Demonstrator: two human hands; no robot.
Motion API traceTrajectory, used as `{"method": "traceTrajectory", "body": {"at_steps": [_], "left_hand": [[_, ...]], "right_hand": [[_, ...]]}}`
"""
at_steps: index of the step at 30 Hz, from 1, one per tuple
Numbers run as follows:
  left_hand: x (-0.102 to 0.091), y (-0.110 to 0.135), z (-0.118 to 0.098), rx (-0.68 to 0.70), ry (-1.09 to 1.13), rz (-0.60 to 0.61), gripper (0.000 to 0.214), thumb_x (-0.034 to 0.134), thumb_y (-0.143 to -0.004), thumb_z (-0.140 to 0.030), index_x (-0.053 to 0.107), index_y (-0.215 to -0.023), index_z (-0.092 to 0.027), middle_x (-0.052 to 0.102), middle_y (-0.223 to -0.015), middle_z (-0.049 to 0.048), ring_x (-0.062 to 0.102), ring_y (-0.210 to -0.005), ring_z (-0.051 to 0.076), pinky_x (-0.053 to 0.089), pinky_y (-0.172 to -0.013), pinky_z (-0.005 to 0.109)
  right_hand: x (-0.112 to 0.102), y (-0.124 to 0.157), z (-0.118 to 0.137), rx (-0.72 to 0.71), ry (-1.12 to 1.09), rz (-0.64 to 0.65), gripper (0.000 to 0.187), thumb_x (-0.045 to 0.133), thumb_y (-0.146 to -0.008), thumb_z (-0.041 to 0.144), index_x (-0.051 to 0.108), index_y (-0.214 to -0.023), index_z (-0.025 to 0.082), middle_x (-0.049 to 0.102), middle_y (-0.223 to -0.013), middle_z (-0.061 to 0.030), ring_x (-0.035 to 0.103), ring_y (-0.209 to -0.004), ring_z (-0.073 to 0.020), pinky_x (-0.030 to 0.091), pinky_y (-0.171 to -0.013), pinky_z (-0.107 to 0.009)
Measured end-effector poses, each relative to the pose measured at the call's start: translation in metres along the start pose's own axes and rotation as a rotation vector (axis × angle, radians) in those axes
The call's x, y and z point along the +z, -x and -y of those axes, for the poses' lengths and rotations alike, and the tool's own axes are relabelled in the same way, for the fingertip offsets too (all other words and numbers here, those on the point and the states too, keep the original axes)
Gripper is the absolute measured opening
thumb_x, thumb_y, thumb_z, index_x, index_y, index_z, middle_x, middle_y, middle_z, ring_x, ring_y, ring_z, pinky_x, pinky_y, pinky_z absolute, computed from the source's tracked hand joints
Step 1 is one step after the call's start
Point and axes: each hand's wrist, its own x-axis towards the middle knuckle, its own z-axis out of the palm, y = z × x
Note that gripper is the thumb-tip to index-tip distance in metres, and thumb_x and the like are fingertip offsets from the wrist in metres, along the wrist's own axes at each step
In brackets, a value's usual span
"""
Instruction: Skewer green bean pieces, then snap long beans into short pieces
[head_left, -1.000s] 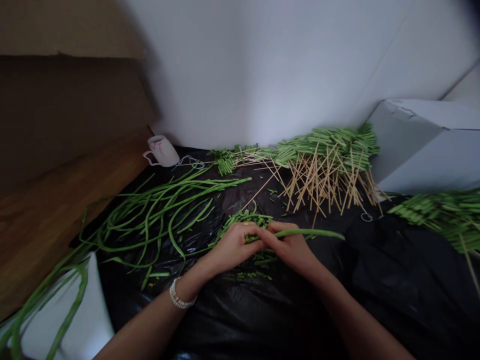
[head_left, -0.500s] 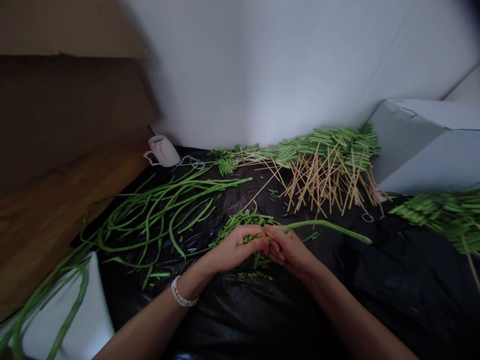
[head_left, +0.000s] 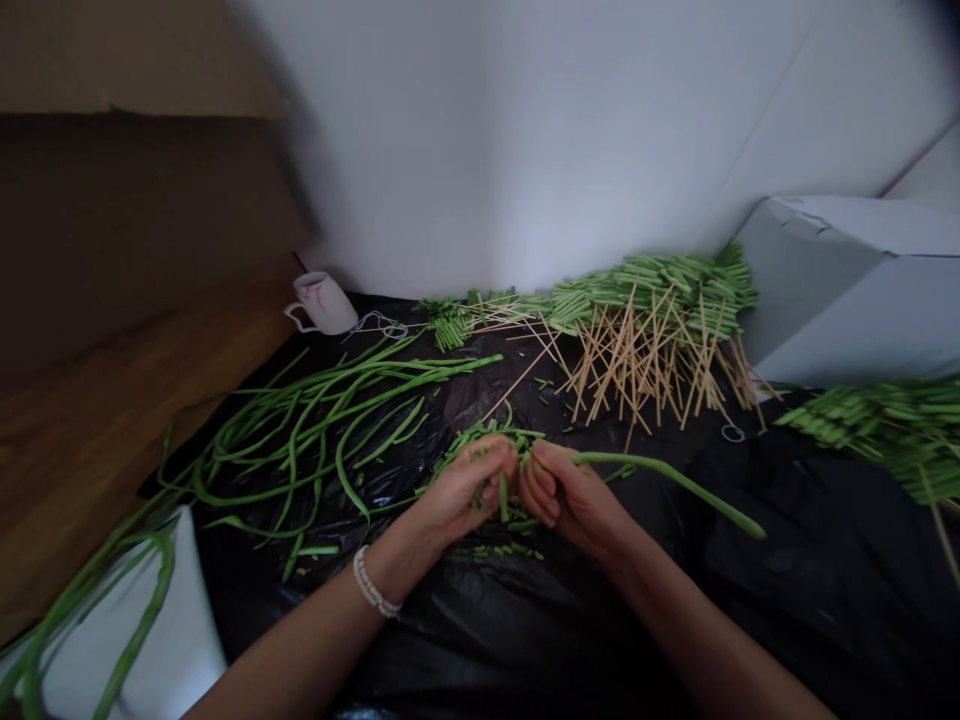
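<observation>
My right hand (head_left: 564, 485) is closed around one end of a long bean (head_left: 667, 468), whose free length droops out to the right. Close beside it, my left hand (head_left: 471, 488) is curled with green bean bits showing at its fingers, one short bean piece (head_left: 504, 497) pointing down below the fingertips. A narrow gap separates the two hands. Behind and under them lies a heap of short cut beans (head_left: 459, 445). Several small bean pieces (head_left: 499, 551) are scattered just in front on the black plastic sheet (head_left: 525, 630).
Uncut long beans (head_left: 300, 410) sprawl at left, some over a white surface (head_left: 142, 640). A mug (head_left: 326, 303) stands by the wall. Skewered bean rows (head_left: 652, 285) with protruding bamboo skewers (head_left: 645, 370) lie at the back; more skewered beans (head_left: 885, 425) lie right, before a white box (head_left: 855, 280).
My hands, touching before, have come slightly apart. The long bean's free end has swung lower and further right. A short bean piece now shows below my left fingers.
</observation>
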Motion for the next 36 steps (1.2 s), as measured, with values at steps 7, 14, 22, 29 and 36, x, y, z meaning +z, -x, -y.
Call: {"method": "traceTrajectory", "body": {"at_steps": [7, 14, 22, 29, 36], "left_hand": [[-0.005, -0.005, -0.019, 0.010, 0.310, -0.066, 0.039, 0.065, -0.086, -0.034, 0.043, -0.060, -0.015, 0.036, -0.058, -0.0052, 0.030, -0.046, 0.004, 0.022, -0.041, 0.017], [-0.001, -0.002, -0.011, -0.082, -0.218, -0.101, 0.028, 0.065, -0.084, -0.040, 0.069, -0.086, -0.012, 0.050, -0.055, -0.0039, 0.040, -0.047, 0.006, 0.030, -0.048, 0.019], [0.008, 0.004, -0.014, -0.187, -0.461, -0.054, 0.020, 0.078, -0.067, -0.026, 0.073, -0.081, -0.013, 0.066, -0.067, -0.0001, 0.055, -0.061, 0.011, 0.042, -0.059, 0.022], [0.000, 0.003, -0.012, -0.165, -0.416, -0.157, 0.024, 0.075, -0.070, -0.034, 0.068, -0.079, -0.014, 0.049, -0.054, -0.0062, 0.036, -0.047, 0.005, 0.024, -0.044, 0.019], [-0.002, 0.004, -0.015, -0.199, -0.533, -0.051, 0.021, 0.072, -0.074, -0.031, 0.071, -0.082, -0.012, 0.057, -0.061, -0.0033, 0.043, -0.053, 0.007, 0.033, -0.050, 0.019]], "right_hand": [[-0.001, 0.002, 0.000, -0.030, 0.097, -0.027, 0.049, 0.055, -0.091, 0.042, 0.041, -0.049, 0.020, 0.034, -0.038, 0.0080, 0.029, -0.035, -0.0063, 0.019, -0.039, -0.024], [-0.003, 0.008, -0.004, 0.212, 0.430, 0.237, 0.053, 0.052, -0.091, 0.050, 0.042, -0.049, 0.020, 0.035, -0.039, 0.0081, 0.029, -0.034, -0.0045, 0.019, -0.037, -0.021], [0.002, 0.009, -0.013, 0.382, 0.578, 0.256, 0.040, 0.059, -0.087, 0.042, 0.047, -0.056, 0.019, 0.040, -0.041, 0.0087, 0.029, -0.033, -0.0038, 0.018, -0.033, -0.019], [-0.015, 0.006, 0.004, 0.244, 0.677, 0.296, 0.054, 0.053, -0.088, 0.058, 0.037, -0.052, 0.020, 0.029, -0.044, 0.0091, 0.021, -0.039, -0.0040, 0.014, -0.038, -0.022], [-0.016, 0.001, 0.009, 0.057, 0.738, -0.036, 0.045, 0.050, -0.089, 0.055, 0.051, -0.062, 0.020, 0.037, -0.053, 0.0056, 0.031, -0.049, -0.0085, 0.023, -0.045, -0.023]]}}
